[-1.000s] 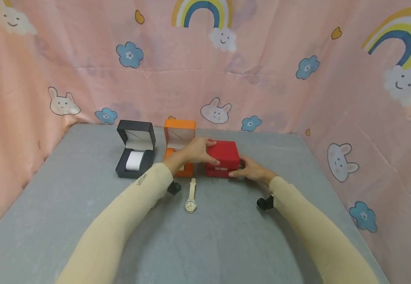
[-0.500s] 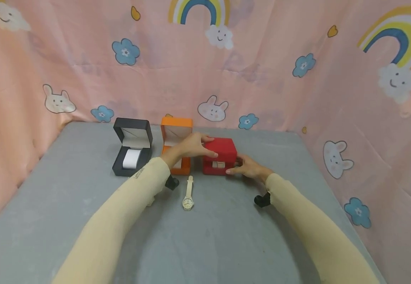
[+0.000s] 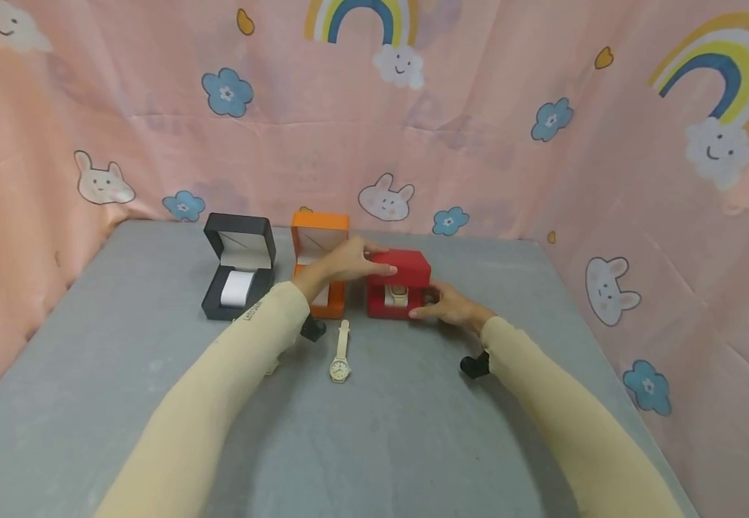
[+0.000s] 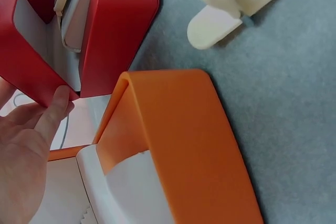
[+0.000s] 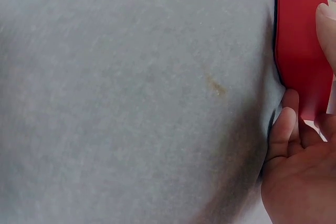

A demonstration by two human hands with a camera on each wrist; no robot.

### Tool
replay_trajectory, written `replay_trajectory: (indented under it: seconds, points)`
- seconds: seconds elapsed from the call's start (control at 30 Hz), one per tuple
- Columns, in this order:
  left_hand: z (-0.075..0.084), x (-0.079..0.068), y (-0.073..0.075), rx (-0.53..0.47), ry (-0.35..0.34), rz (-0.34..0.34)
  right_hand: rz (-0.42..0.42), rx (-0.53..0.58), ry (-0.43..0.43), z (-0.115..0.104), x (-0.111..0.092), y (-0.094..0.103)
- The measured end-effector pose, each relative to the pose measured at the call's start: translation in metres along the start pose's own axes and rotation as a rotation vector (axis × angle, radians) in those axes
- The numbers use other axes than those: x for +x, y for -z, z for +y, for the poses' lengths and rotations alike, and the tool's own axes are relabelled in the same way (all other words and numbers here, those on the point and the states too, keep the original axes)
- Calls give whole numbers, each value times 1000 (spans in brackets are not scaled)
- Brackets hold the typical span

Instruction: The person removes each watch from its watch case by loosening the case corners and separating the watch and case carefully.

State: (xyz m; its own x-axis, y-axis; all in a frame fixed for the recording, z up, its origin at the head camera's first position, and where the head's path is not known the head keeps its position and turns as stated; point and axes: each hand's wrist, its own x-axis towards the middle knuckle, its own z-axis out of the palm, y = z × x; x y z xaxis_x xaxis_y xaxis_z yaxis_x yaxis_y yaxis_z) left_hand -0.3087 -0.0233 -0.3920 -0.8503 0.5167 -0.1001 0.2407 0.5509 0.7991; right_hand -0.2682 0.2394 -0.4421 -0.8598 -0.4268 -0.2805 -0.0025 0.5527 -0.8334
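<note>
A red watch box (image 3: 406, 265) stands on the table with its lid partly raised. Inside, a watch (image 3: 398, 293) sits round a white cushion. My left hand (image 3: 351, 260) grips the lid at its left side; in the left wrist view the thumb (image 4: 56, 103) presses the lid's edge. On the right, my right hand (image 3: 455, 306) holds the base, thumb at the front and fingers round the side, partly hidden behind the box. In front of the boxes lies a cream watch (image 3: 340, 367), strap pointing away from me.
Left of the red box is an orange watch box (image 3: 319, 221) with its lid up, partly behind my left hand. A black watch box (image 3: 239, 224) with a white cushion stands open farther left. A patterned curtain (image 3: 309, 158) hangs behind the grey table (image 3: 413, 432).
The red box's lid has swung up from nearly closed, so the watch inside now shows. My left hand has risen slightly with it. My right hand keeps its hold on the base.
</note>
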Motion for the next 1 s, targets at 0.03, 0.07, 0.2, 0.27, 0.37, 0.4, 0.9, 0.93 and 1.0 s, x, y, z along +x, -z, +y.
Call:
replay_trajectory:
  seconds: [0.03,0.07,0.2,0.27,0.37,0.4,0.9,0.93,1.0]
  points:
    - [0,0,0,2,2,-3,-3,-3,2,0,0,0]
    - [0,0,0,7,5,-6,-6,-9,1,0,1,1]
    - [4,1,3,21,14,-22,-14,-33,-4,-2,3,3]
    - [7,2,5,24,12,-19,-5,-44,-7,-4,4,5]
    - [9,3,5,23,4,3,11,-50,-3,-5,6,5]
    - [9,3,3,28,0,11,18,-57,-4,-5,5,5]
    - [11,-10,-17,-66,56,83,-30,-59,-21,11,-3,-10]
    - [14,-8,-14,-89,65,88,-27,-61,-18,9,-2,-7]
    - [20,-3,-9,-122,87,104,-24,-69,-4,4,2,-1]
